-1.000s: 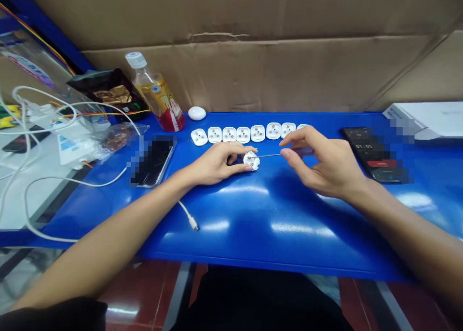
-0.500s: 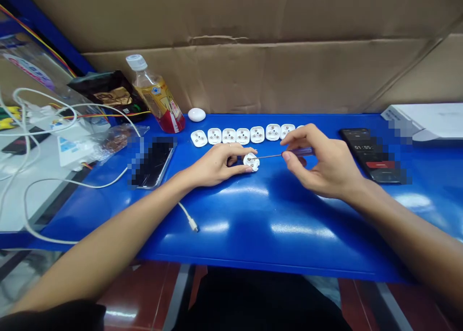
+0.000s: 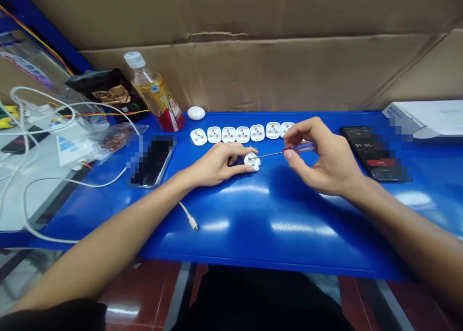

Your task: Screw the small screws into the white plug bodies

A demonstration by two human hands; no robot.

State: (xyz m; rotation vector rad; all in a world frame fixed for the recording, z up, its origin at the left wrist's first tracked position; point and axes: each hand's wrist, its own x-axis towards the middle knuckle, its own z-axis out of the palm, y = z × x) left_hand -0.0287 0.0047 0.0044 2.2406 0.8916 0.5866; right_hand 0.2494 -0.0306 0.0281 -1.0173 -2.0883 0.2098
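Note:
A small round white plastic piece with metal parts [image 3: 252, 163] lies on the blue table, pinched between the thumb and fingers of my left hand [image 3: 219, 163]. My right hand [image 3: 321, 158] grips a screwdriver by its clear purplish handle [image 3: 304, 147]. The thin shaft points left, and its tip meets the metal on the round piece. Behind my hands runs a row of several white rounded-square pieces with metal contacts, such as this white square piece [image 3: 257, 133]. My right fingers hide the right end of that row.
A drink bottle [image 3: 159, 97], a white egg-shaped object [image 3: 196, 113] and a dark phone [image 3: 154, 161] are to the left. White cables [image 3: 72, 179] loop there, one connector [image 3: 193, 222] ending near my left forearm. On the right are a phone with a timer [image 3: 372, 152] and a white box [image 3: 434, 121].
My right hand has shifted slightly up, and the screwdriver handle tilts a little higher. The tip stays on the round white piece, which my left hand still holds.

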